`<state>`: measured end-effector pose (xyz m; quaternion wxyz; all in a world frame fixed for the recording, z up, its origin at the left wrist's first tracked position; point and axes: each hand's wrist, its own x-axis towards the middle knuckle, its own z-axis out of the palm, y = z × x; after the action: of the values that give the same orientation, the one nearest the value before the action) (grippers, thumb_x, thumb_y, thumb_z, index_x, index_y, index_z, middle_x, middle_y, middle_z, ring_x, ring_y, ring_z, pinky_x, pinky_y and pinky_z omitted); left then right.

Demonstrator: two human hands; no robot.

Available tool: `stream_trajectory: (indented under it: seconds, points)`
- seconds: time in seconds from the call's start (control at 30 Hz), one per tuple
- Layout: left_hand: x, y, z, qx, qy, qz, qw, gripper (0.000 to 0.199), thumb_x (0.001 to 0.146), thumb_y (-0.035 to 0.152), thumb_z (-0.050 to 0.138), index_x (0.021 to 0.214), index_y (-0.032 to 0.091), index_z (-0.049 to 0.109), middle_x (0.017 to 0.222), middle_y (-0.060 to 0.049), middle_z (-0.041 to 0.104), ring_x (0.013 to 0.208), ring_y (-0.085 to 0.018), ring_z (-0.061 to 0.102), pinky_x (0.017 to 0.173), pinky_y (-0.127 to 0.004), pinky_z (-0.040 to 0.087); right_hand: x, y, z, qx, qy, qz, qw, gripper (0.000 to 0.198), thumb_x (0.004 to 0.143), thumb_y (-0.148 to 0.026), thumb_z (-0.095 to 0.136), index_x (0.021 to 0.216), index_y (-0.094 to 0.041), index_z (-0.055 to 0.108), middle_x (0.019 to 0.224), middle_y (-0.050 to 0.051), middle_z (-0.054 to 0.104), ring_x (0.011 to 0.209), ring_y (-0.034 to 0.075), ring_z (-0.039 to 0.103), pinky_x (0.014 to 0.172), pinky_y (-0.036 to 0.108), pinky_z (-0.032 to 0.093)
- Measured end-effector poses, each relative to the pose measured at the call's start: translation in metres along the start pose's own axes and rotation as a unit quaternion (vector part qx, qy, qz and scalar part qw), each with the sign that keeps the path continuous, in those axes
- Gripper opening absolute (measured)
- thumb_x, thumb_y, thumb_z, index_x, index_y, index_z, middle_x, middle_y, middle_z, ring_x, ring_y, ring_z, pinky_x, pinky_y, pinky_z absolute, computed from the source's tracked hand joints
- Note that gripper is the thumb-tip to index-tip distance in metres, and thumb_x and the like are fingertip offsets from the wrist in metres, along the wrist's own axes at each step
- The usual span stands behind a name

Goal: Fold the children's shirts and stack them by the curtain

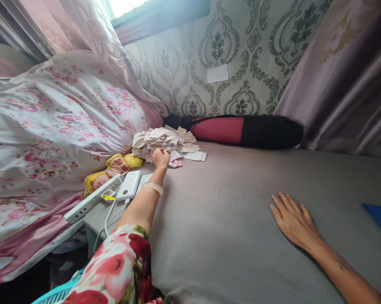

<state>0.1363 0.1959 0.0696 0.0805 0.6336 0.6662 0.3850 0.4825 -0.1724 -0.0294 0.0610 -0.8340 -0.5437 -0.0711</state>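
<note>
At the far side of the grey-covered bed (228, 202) lies a heap of cream and white cloth pieces (165, 139). My left hand (161, 157) reaches to the front of this heap, its fingers curled closed. Whatever they grip, if anything, is hidden. Just right of those fingers a pink patterned piece of cloth (176, 161) sticks out under the pale ones. My right hand (293, 221) rests palm down on the grey sheet with its fingers spread and holds nothing.
Left of my forearm are a white power bank (129, 185) with cables, a phone (144, 180), a power strip (92, 200) and yellow plush toys (106, 173). A black and red long bag (222, 130) lies along the wall. Something blue (380, 217) shows at right.
</note>
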Motion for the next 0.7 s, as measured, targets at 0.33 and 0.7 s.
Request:
stream_trajectory:
  seconds: [0.33,0.7]
  points:
    - [0.047,-0.007,-0.040,-0.023,0.136,-0.115,0.984,0.025,0.083,0.032,0.059,0.101,0.018,0.050,0.121,-0.018,0.059,0.120,-0.034,0.049,0.100,-0.050,0.038,0.001,0.001,0.003,0.004,0.008,-0.001,1.000,0.073,0.093,-0.050,0.010,0.143,-0.015,0.049,0.151,0.014,0.041,0.140,0.031,0.036,0.114,0.055,0.023]
    - [0.077,0.001,-0.031,-0.035,0.059,-0.123,0.990,0.026,0.067,0.022,0.067,0.091,0.021,0.059,0.110,-0.013,0.066,0.115,-0.037,0.053,0.100,-0.054,0.037,0.000,-0.002,-0.001,-0.009,0.010,0.005,1.000,0.071,0.094,-0.050,0.010,0.143,-0.016,0.049,0.151,0.012,0.042,0.140,0.030,0.036,0.114,0.054,0.024]
